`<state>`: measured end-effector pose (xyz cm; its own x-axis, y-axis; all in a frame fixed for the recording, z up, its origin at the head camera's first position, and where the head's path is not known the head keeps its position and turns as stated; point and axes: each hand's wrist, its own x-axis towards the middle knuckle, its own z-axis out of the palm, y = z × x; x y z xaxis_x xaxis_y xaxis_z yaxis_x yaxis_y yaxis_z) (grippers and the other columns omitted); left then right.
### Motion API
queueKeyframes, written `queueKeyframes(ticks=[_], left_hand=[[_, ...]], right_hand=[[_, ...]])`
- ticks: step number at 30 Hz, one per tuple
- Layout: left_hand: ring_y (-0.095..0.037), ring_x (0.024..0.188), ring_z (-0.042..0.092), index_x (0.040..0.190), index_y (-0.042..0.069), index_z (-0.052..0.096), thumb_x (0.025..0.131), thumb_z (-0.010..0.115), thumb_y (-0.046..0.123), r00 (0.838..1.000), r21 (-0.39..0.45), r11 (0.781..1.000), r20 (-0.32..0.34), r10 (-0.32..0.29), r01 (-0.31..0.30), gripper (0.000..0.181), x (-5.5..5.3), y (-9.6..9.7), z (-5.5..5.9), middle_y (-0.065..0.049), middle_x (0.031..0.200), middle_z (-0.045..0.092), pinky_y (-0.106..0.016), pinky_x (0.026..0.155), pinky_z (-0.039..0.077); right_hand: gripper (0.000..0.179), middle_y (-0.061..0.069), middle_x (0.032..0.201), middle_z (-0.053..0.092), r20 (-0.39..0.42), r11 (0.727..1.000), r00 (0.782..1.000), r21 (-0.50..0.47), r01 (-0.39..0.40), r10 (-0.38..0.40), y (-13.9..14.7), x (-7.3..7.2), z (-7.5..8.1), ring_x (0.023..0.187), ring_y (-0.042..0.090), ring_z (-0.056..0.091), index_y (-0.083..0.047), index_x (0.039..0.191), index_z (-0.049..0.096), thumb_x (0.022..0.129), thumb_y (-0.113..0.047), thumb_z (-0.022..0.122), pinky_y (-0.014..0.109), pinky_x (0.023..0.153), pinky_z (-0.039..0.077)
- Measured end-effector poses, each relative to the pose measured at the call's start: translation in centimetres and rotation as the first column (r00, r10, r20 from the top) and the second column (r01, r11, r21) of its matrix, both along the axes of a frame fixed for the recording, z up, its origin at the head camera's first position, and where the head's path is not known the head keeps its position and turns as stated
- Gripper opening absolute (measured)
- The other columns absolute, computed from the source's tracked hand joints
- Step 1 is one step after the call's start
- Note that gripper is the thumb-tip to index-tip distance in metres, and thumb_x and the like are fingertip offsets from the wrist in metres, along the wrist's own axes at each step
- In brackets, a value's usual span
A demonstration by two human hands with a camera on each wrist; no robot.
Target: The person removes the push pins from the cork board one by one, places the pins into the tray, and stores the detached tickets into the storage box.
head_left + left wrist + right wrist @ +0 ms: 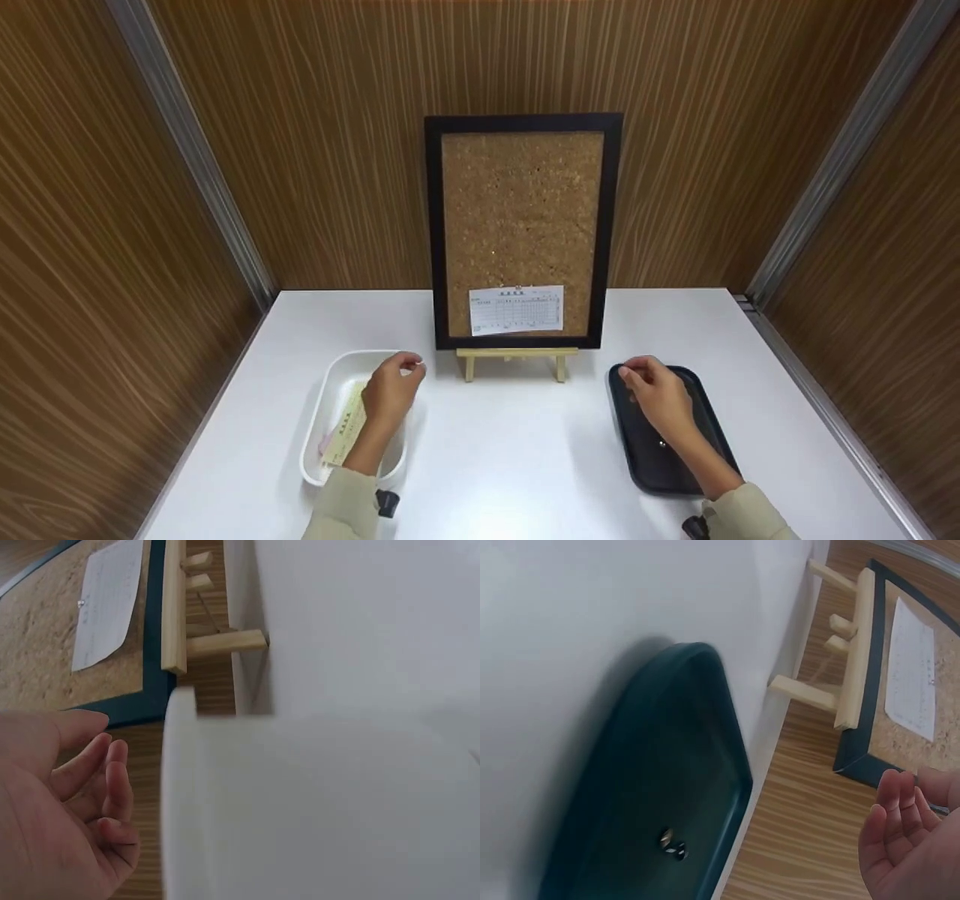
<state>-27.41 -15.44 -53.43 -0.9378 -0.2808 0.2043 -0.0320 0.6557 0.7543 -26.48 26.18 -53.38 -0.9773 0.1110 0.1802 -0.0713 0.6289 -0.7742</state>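
Note:
In the head view my left hand [392, 388] is over the right side of a white plastic tub [315, 431], its fingers loosely curled. The thumb and index fingertips are close together, and I see nothing between them. A yellow printed slip [345, 429] lies in the tub, partly hidden by that arm. My right hand [660, 394] is over a dark tray [651, 474], also loosely curled, with no visible object in its fingers. Small shiny metal pins [673, 844] lie in the tray. A white printed form [517, 310] hangs low on a cork board [523, 210], fastened at its top edge.
The black-framed board stands on a small wooden easel [517, 352] at the back of the white table [495, 450]. Behind it rises a wood-grain wall [360, 150], with more panels at both sides. Something pink [325, 443] lies under the yellow slip.

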Motion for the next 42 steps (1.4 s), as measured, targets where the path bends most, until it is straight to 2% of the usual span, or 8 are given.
queueKeyframes(ticks=[10, 15, 21, 28, 35, 42], left_hand=[[-0.019, 0.088, 0.066, 0.109, 0.017, 0.074, 0.093, 0.07, 0.027, 0.995, 0.138, 0.986, -0.028, -0.095, 0.098, 0.019, -3.2, 3.0, 0.1, 0.002, 0.101, 0.073, -0.037, 0.073, 0.045], [-0.019, 0.089, 0.063, 0.113, 0.018, 0.072, 0.094, 0.067, 0.03, 0.993, 0.207, 0.972, -0.01, -0.116, 0.115, 0.023, -4.8, 4.1, 0.3, 0.0, 0.103, 0.07, -0.038, 0.078, 0.045], [-0.02, 0.098, 0.065, 0.113, 0.018, 0.072, 0.094, 0.069, 0.029, 0.991, 0.255, 0.958, 0.004, -0.134, 0.129, 0.023, -6.2, 4.9, 0.6, -0.002, 0.107, 0.071, -0.04, 0.083, 0.047], [-0.02, 0.099, 0.065, 0.114, 0.017, 0.072, 0.095, 0.069, 0.029, 0.989, 0.276, 0.951, 0.001, -0.145, 0.139, 0.023, -7.1, 5.7, 1.4, -0.002, 0.108, 0.071, -0.039, 0.085, 0.049], [-0.017, 0.094, 0.067, 0.113, 0.018, 0.073, 0.094, 0.068, 0.029, 0.989, 0.259, 0.955, -0.01, -0.147, 0.144, 0.023, -7.8, 6.4, 2.1, 0.001, 0.105, 0.074, -0.038, 0.082, 0.048], [-0.018, 0.091, 0.067, 0.111, 0.019, 0.075, 0.094, 0.068, 0.032, 0.994, 0.228, 0.968, -0.001, -0.107, 0.105, 0.023, -8.0, 6.7, 2.5, 0.001, 0.103, 0.074, -0.041, 0.081, 0.048]], right_hand=[[0.023, 0.015, 0.093, 0.068, 0.004, 0.998, 1.0, -0.054, -0.029, 0.029, -2.3, -0.7, 0.8, 0.083, 0.034, 0.065, -0.01, 0.116, 0.065, 0.102, -0.028, 0.061, 0.026, 0.062, 0.048], [0.023, 0.01, 0.086, 0.066, -0.017, 0.998, 0.999, -0.055, -0.03, 0.03, -3.0, -1.1, 0.9, 0.076, 0.027, 0.064, -0.011, 0.115, 0.066, 0.101, -0.029, 0.062, 0.026, 0.062, 0.048], [0.02, 0.009, 0.082, 0.066, -0.034, 0.997, 0.999, -0.081, -0.007, 0.004, -3.5, -1.2, 0.7, 0.07, 0.022, 0.065, -0.013, 0.111, 0.068, 0.099, -0.028, 0.065, 0.026, 0.062, 0.046], [0.019, 0.004, 0.08, 0.064, -0.024, 0.992, 1.0, -0.128, -0.001, -0.003, -3.8, -1.5, 0.8, 0.067, 0.018, 0.062, -0.01, 0.11, 0.068, 0.099, -0.026, 0.066, 0.024, 0.061, 0.049], [0.019, 0.003, 0.08, 0.062, -0.036, 0.99, 0.999, -0.144, -0.004, -0.001, -4.0, -2.0, 1.6, 0.07, 0.026, 0.064, -0.009, 0.11, 0.067, 0.099, -0.025, 0.065, 0.024, 0.061, 0.049], [0.021, 0.008, 0.082, 0.063, -0.052, 0.985, 0.999, -0.172, -0.016, 0.008, -4.2, -2.4, 2.2, 0.067, 0.016, 0.061, -0.008, 0.11, 0.067, 0.1, -0.026, 0.064, 0.023, 0.061, 0.049]])
